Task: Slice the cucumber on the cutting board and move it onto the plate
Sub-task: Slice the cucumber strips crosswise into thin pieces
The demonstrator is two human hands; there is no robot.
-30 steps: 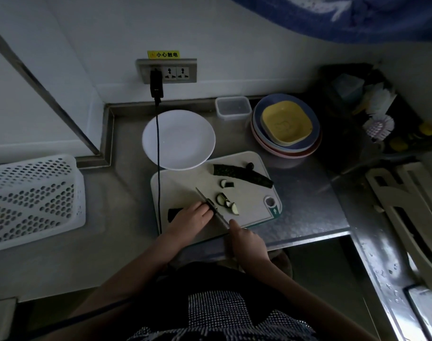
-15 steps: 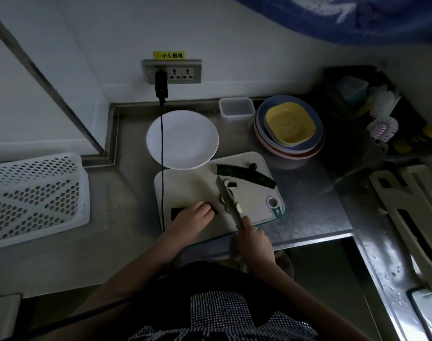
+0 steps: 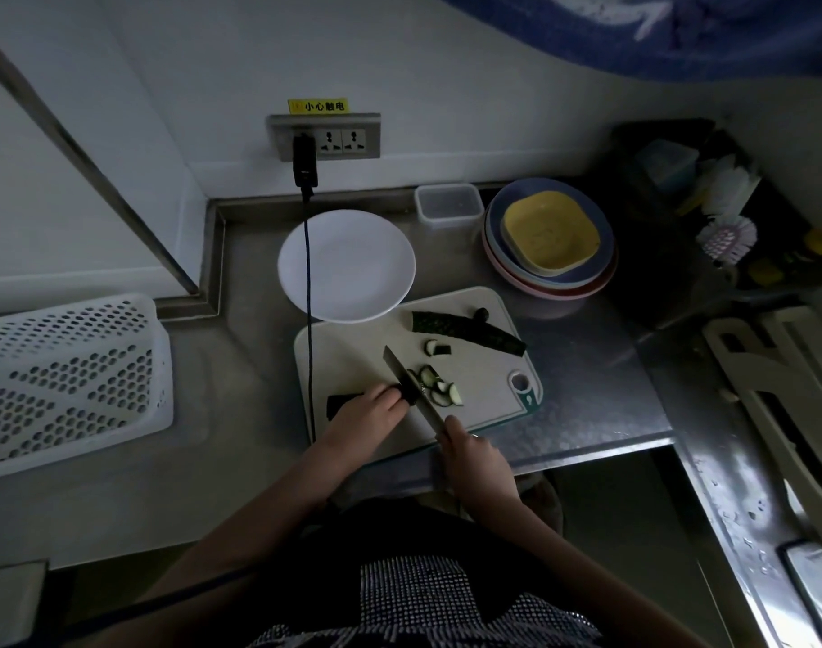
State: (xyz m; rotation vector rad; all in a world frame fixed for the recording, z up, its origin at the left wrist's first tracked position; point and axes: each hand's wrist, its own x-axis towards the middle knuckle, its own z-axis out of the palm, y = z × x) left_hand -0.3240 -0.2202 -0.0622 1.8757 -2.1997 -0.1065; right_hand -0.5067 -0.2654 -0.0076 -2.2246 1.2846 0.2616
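Observation:
A white cutting board [image 3: 353, 353] lies on the steel counter. My left hand [image 3: 369, 411] presses down on a dark cucumber piece [image 3: 341, 400] at the board's near left. My right hand [image 3: 467, 449] grips the handle of a knife [image 3: 407, 383], whose blade rests against the cucumber's cut end beside my fingertips. Several cut slices [image 3: 439, 388] lie just right of the blade. A long cucumber half [image 3: 465, 330] and a small end piece [image 3: 482, 314] lie at the board's far edge. The white plate [image 3: 346, 264] stands empty behind the board.
A black cable [image 3: 308, 292] hangs from the wall socket [image 3: 325, 137] across the plate and board. A stack of coloured dishes [image 3: 549, 240] and a clear tub [image 3: 449, 203] stand at the back right. A white perforated basket [image 3: 67, 376] sits left. The counter edge drops off near right.
The knife had swung right over the slices half a second ago; now its blade is back at the cucumber's cut end by my left fingertips. My left hand has stayed on the cucumber.

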